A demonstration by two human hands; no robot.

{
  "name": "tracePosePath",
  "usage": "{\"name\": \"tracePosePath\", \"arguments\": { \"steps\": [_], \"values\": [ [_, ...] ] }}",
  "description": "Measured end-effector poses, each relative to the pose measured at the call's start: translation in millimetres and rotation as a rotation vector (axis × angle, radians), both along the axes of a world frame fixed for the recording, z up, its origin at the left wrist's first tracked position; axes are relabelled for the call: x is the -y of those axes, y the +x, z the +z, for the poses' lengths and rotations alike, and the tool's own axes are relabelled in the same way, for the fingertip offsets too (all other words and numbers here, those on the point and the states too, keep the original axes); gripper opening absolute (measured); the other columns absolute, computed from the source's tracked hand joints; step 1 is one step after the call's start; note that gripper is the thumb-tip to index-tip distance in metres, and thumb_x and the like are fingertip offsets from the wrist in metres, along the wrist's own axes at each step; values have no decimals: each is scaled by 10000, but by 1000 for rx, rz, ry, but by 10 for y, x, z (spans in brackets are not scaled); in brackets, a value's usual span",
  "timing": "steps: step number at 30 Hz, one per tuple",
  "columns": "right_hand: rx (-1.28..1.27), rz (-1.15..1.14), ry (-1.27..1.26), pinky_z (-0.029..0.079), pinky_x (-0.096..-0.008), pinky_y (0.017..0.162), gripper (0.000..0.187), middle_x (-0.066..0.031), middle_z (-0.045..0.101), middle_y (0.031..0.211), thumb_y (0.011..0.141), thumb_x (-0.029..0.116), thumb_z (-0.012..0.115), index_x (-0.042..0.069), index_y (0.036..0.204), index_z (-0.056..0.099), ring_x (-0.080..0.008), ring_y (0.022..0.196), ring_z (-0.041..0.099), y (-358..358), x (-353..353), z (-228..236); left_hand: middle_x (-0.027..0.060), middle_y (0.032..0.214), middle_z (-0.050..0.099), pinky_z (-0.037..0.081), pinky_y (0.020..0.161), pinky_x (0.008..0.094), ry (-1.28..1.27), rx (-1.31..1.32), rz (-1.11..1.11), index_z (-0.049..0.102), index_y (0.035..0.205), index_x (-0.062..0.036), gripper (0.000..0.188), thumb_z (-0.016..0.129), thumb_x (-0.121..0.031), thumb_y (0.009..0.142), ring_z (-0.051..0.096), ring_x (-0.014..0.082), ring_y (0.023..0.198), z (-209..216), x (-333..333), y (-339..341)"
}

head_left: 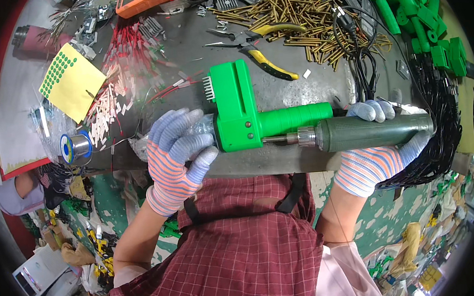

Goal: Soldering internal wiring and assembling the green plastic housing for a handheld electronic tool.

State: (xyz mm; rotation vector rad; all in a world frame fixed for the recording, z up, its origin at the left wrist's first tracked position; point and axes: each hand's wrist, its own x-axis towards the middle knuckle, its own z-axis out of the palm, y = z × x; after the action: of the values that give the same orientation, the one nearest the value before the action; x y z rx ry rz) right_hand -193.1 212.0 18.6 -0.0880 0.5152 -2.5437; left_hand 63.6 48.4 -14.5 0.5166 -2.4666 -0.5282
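My left hand (177,152), in a striped knit glove, curls round the clear end of a green plastic tool housing (235,104). White comb-like teeth stick out at the housing's upper left, and its ribbed handle points right. My right hand (377,154), gloved alike, is wrapped round a dark green electric screwdriver (368,132). The screwdriver lies level below the handle. Its bit (277,139) points left and meets the housing's lower right side, close to two round screw spots. The exact contact at the bit's tip is too small to tell.
Yellow-handled pliers (267,63) and a heap of brass-coloured rods (294,17) lie beyond the housing. At left are a solder spool (76,147), a yellow card (72,82) and red wires (137,50). Green housings (417,14) and black cables (437,106) crowd the right.
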Motion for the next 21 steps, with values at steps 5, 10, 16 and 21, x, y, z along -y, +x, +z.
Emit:
{"name": "tracePosePath", "arguments": {
  "steps": [5,10,16,21],
  "values": [
    [120,-63,6,459,-394,733,512,-67,524,871,812,435,749,43,1092,574,-224,767,498,51,14,-17,85,1206,639,409,1027,492,-2,31,-30,638,931,-157,228,755,-240,755,552,337,1166,-2,-9,-19],
    [172,-102,158,455,-388,760,522,-59,510,870,807,349,761,0,1119,530,-224,774,499,89,-15,78,91,1223,642,406,1030,492,14,9,-46,635,903,-157,191,742,-238,767,552,339,1176,-26,5,-21],
    [111,-37,108,439,-377,747,410,-53,515,838,834,266,710,12,1111,546,-196,751,484,69,2,46,102,1241,638,412,1019,495,17,18,-64,626,895,-162,187,731,-252,770,567,337,1164,-28,24,-40],
    [28,78,5,412,-354,706,260,-40,527,808,858,187,636,55,1076,583,-165,727,471,27,51,20,103,1229,644,435,966,490,-13,25,-105,599,906,-162,215,732,-251,763,582,340,1135,-13,48,-57]
  ]
}}
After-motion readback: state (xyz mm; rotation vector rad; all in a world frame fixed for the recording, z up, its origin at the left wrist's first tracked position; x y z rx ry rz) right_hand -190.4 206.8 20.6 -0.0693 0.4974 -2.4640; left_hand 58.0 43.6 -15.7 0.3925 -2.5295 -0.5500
